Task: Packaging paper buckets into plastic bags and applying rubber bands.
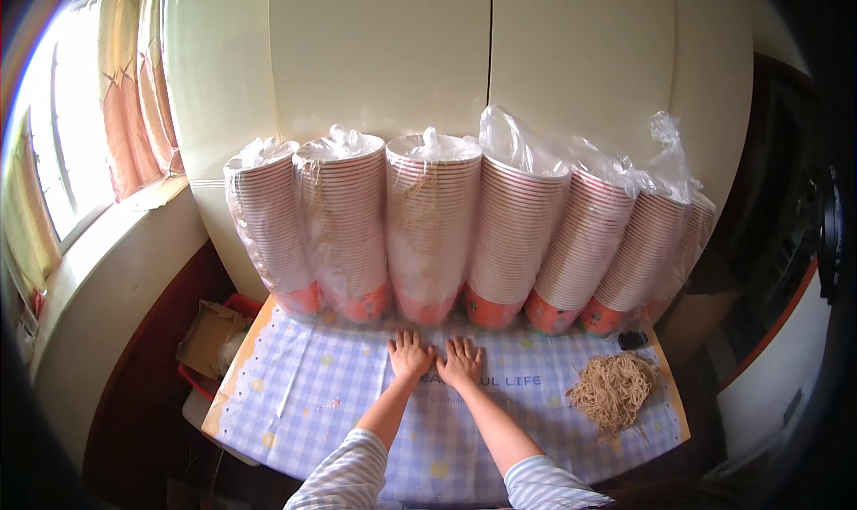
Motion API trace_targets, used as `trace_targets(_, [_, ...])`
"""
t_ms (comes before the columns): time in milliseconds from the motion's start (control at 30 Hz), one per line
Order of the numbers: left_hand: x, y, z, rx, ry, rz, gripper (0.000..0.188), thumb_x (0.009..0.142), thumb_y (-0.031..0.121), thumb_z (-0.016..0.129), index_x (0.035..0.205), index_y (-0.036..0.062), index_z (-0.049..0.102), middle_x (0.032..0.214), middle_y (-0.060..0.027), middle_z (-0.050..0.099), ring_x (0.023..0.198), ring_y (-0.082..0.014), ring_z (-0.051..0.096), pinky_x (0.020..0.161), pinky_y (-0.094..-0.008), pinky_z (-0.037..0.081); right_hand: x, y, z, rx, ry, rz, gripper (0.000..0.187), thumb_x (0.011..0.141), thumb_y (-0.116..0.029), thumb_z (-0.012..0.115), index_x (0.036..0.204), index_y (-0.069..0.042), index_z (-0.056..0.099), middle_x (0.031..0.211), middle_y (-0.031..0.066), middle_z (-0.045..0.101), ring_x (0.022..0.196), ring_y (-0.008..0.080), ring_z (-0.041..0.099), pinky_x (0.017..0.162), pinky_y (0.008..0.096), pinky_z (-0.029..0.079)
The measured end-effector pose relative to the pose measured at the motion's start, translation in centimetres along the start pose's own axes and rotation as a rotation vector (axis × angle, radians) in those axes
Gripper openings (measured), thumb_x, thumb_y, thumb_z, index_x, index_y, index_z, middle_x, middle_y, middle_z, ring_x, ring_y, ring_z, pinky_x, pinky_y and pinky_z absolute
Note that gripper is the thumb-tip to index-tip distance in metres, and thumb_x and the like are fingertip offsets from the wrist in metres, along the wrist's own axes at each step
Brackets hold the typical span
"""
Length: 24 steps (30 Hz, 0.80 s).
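Observation:
My left hand (411, 356) lies flat on the checked tablecloth (339, 430), palm down and fingers a little apart. Beside it my right hand (461, 362) rests the same way, its thumb close to the left one. Neither holds anything. Just beyond my fingertips stands a tall stack of paper cups (432, 233) in a clear plastic bag, with a red-orange cup at its bottom. Several like stacks line the far edge, among them a bagged stack (348, 229) to the left and another stack (516, 242) to the right.
A tangled heap of tan string (614, 392) lies at the table's right, with a small black object (633, 340) behind it. Pale cabinet doors (384, 55) rise behind the stacks. Left of the table are a red bin (241, 306) with cardboard (210, 336) and a curtained window.

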State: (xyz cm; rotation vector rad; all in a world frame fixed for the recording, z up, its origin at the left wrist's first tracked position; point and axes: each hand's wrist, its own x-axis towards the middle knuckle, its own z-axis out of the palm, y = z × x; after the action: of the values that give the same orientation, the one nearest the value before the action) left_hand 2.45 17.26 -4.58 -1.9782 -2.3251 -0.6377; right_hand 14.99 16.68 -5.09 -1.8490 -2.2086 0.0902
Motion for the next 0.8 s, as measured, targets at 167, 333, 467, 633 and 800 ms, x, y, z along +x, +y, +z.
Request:
trace_targets(167, [-3.0,-0.4,-1.4,0.009,-0.047,0.091,0.059,0.08,0.046,0.043,0.129,0.0132,0.04,0.136,-0.0075,0.034,0.128,-0.028,0.026,0.103,-0.0517,0.015,-3.5,0.8,-1.2,-0.006,-0.044,-0.021,0.059,0.083,-0.05,0.036,0.133,-0.02,0.033,0.141,0.0003,0.026,0.131,0.0213,0.02,0.104,0.0547,0.006])
trace_targets(333, [-3.0,-5.6,-3.8,0.091,-0.063,0.071,0.061,0.081,0.052,0.041,0.131,0.015,0.036,0.136,-0.0046,0.034,0.127,-0.0249,0.026,0.103,-0.0454,0.016,-6.4,5.0,-2.7,0.002,-0.047,-0.061,0.06,0.083,-0.052,0.036,0.133,-0.019,0.034,0.14,0.0031,0.028,0.131,0.0243,0.022,0.105,0.05,0.008])
trace_targets(467, [-4.4,-12.6,-8.5,0.188,-0.163,-0.161,0.061,0.084,0.052,0.035,0.134,0.0176,0.031,0.14,-0.0043,0.028,0.13,-0.0259,0.022,0.104,-0.0467,0.016,-10.2,8.9,-4.9,-0.022,-0.029,-0.005,0.061,0.083,-0.051,0.037,0.133,-0.017,0.033,0.14,0.0042,0.027,0.131,0.0246,0.021,0.106,0.0459,0.009])
trace_targets(633, [-7.8,-21.8,-12.0,0.231,-0.166,-0.446,0.061,0.084,0.052,0.031,0.136,0.0197,0.029,0.143,-0.0047,0.023,0.132,-0.0264,0.018,0.105,-0.0487,0.012,-16.1,12.0,-6.1,-0.025,-0.018,0.049,0.061,0.082,-0.05,0.04,0.132,-0.016,0.035,0.139,0.0064,0.03,0.13,0.0272,0.022,0.106,0.047,0.009])
trace_targets(800, [-12.9,-26.6,-16.5,0.273,-0.115,-0.649,0.058,0.085,0.051,0.032,0.135,0.0212,0.029,0.142,-0.004,0.023,0.132,-0.0265,0.017,0.105,-0.048,0.012,-21.5,12.6,-7.5,-0.033,-0.004,0.007,0.06,0.081,-0.048,0.044,0.13,-0.015,0.038,0.138,0.0091,0.032,0.129,0.0298,0.023,0.105,0.0485,0.011])
